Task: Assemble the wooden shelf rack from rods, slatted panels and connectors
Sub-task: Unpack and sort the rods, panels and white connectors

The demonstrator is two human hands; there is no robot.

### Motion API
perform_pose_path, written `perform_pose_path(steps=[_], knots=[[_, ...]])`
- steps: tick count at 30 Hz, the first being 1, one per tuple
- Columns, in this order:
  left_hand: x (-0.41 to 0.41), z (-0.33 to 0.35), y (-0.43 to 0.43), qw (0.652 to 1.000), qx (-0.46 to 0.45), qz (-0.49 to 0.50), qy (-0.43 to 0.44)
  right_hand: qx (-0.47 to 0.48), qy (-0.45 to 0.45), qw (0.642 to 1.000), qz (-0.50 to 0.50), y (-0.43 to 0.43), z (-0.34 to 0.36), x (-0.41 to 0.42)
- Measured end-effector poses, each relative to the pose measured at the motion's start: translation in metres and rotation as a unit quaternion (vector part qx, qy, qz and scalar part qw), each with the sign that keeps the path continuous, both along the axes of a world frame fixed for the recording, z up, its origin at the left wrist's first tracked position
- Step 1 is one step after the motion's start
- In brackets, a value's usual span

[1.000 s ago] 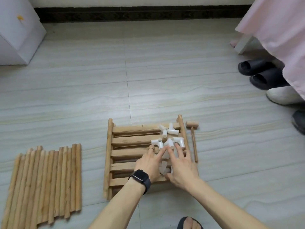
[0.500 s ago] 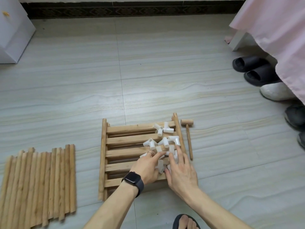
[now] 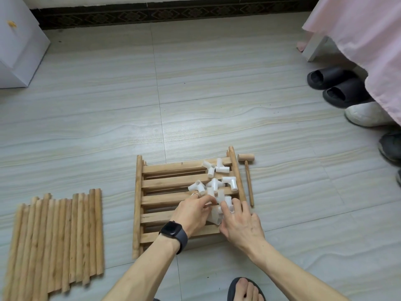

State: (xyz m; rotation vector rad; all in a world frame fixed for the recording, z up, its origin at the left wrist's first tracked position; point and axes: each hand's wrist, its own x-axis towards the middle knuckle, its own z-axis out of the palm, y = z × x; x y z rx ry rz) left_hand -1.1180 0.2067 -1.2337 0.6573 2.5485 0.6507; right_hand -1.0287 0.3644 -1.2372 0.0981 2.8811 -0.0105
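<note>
Several connectors (image 3: 229, 181) lie loose on the slatted panel (image 3: 165, 168). The left hand (image 3: 192, 213) closes its grip round some, and the right hand (image 3: 240, 224) presses flat-fingered. Nudged ones could slip between slats.

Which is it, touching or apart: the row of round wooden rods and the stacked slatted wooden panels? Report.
Apart. The head view shows bare tiled floor between the round wooden rods and the slatted wooden panels.
</note>
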Motion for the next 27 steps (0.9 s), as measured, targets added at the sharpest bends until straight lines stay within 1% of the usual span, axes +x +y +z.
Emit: perform_pose_path(steps=[3,5,11,14,16,18,21,24,27], knots=[[-0.004,0.011,-0.004,1.0,0.014,-0.005,0.001,-0.034,-0.029,0.999,0.02,0.007,0.0,-0.009],[-0.004,0.019,-0.01,1.0,0.024,0.002,0.001,-0.057,-0.027,0.998,0.012,0.012,-0.002,-0.013],[0.002,0.05,-0.041,0.997,0.059,0.046,0.006,-0.131,-0.02,0.987,-0.088,0.016,0.017,-0.02],[0.014,0.067,-0.069,0.99,0.098,0.104,0.011,-0.158,0.002,0.981,-0.112,0.013,0.044,-0.025],[0.026,0.076,-0.095,0.976,0.142,0.163,0.02,-0.183,0.015,0.978,-0.103,0.008,0.069,-0.034],[0.04,0.08,-0.128,0.961,0.165,0.22,0.027,-0.211,0.01,0.975,-0.063,-0.008,0.099,-0.047],[0.064,0.075,-0.185,0.923,0.196,0.329,0.045,-0.251,-0.031,0.967,0.009,-0.054,0.134,-0.067],[0.1,0.058,-0.243,0.883,0.173,0.431,0.069,-0.286,-0.113,0.949,0.064,-0.118,0.145,-0.076],[0.15,0.033,-0.299,0.853,0.107,0.508,0.052,-0.286,-0.185,0.934,0.112,-0.196,0.126,-0.068]])
